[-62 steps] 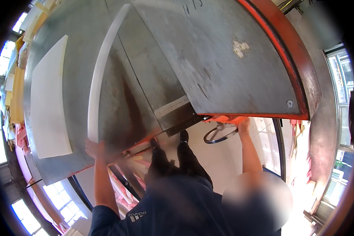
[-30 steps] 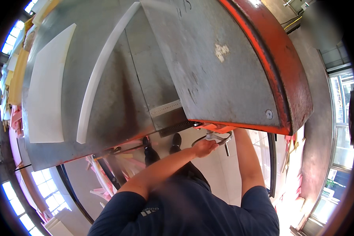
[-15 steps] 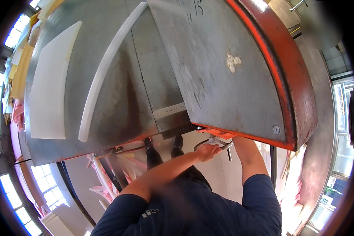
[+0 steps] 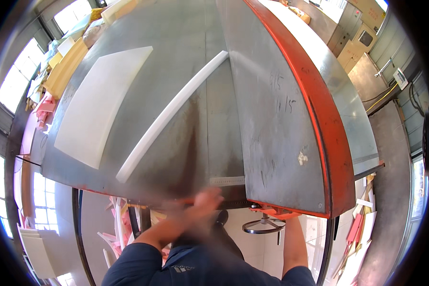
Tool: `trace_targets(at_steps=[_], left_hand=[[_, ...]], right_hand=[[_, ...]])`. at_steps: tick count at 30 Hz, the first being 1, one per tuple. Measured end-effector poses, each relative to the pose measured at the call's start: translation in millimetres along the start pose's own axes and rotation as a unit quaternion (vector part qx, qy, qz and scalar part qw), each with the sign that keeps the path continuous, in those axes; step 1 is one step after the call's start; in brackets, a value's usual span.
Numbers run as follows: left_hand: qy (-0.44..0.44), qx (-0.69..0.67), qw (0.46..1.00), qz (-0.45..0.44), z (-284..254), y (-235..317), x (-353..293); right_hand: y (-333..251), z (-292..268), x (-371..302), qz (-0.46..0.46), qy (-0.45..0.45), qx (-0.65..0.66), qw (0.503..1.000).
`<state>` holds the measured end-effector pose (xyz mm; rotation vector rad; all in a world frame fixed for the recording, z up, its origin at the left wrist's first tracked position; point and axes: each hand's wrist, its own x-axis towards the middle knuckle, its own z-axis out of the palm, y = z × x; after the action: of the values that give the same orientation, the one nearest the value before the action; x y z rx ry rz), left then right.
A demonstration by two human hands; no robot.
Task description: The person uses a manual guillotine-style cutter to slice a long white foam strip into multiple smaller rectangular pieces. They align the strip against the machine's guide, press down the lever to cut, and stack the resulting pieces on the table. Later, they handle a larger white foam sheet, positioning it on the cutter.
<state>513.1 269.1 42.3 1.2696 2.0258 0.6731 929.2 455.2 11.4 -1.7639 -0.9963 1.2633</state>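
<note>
There's the handwheel, lower middle of the frame, and beside it the right hand is lost under the red-edged block, forearm near upright, grip hidden! Left hand, arm slanting from lower left, blurs at the table edge; holding or loose, I can't tell.

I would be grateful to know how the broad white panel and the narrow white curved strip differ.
The broad white four-cornered panel is much wider than the narrow white curved strip. The panel lies farther left, while the strip lies nearer the middle. The strip looks longer than the panel. Both are white and rest on the grey metal table.
</note>
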Motion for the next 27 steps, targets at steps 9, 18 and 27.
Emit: trace_targets(at_steps=[9,18,27], left_hand=[[0.272,0.235,0.907,-0.221,-211,-173,91],[0.191,0.185,0.951,-0.157,-243,-236,71],[0.085,0.314,0.918,-0.225,-289,-378,-101]], right_hand=[[-48,-43,-137,-0.113,0.229,-0.102,0.961],[19,154,-267,-0.084,-0.087,-0.199,0.972],[-112,443,-234,-0.262,-0.315,-0.362,0.837]])
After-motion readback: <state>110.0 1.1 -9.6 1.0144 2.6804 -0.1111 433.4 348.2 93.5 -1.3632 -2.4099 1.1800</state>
